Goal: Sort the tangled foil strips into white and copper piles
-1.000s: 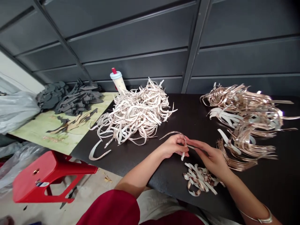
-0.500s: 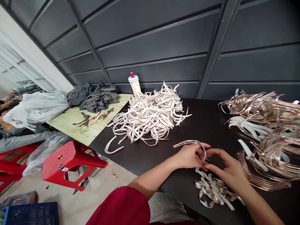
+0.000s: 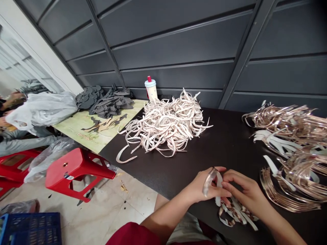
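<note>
Left hand (image 3: 203, 186) grasps a curled shiny strip (image 3: 208, 182) above the surface's (image 3: 227, 144) near edge; right hand (image 3: 245, 189) at its pale side (pinching or not, cannot tell); light grip probably best, lest the curve kink

A lane of dark tabletop (image 3: 227, 143) is running between a tangled pale heap (image 3: 170, 126) and coppery bundles (image 3: 288, 117); a grey wall (image 3: 173, 47) is blocking the far end.

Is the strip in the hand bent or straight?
Bent: the strip makes an arch at the left hand, with both sides coming down.
</note>
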Demonstrator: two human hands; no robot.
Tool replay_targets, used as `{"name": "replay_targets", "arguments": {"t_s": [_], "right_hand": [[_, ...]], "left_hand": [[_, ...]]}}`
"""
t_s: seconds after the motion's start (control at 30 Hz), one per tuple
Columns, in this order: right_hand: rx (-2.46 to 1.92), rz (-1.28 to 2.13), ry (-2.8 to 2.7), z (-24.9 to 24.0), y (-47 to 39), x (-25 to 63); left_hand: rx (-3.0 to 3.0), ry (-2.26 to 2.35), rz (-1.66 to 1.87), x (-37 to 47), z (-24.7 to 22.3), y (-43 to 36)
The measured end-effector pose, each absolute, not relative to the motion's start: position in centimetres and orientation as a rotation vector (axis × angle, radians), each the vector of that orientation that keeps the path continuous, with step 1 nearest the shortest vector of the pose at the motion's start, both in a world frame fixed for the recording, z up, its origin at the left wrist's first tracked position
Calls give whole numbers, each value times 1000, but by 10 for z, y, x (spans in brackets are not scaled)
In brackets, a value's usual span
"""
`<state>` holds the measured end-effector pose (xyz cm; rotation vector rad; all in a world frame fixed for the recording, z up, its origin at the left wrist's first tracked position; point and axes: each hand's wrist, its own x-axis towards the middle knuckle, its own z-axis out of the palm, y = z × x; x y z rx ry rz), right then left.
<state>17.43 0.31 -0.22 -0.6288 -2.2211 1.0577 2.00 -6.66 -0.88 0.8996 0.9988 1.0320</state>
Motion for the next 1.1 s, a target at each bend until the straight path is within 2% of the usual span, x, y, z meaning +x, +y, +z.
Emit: {"name": "replay_targets", "arguments": {"t_s": [0.17,0.43,0.77,0.93,1.1], "right_hand": [[-685,1079,-2211,0,-1,170],[-510,1057,-2431,0,1,178],[-643,796,-2379,-7,-18,194],[-793,786,-2289,-25,-10,212],[-873,820,-2161,-31,-9,225]], "left_hand": [[1060,1149,989,17,-11,-62],[1142,1020,827,9,-7,-66],[1391,1297,907,3,10,-84],[1399,1587,1131,-20,13,-114],[1440,2339,1279,-90,-4,-145]]}}
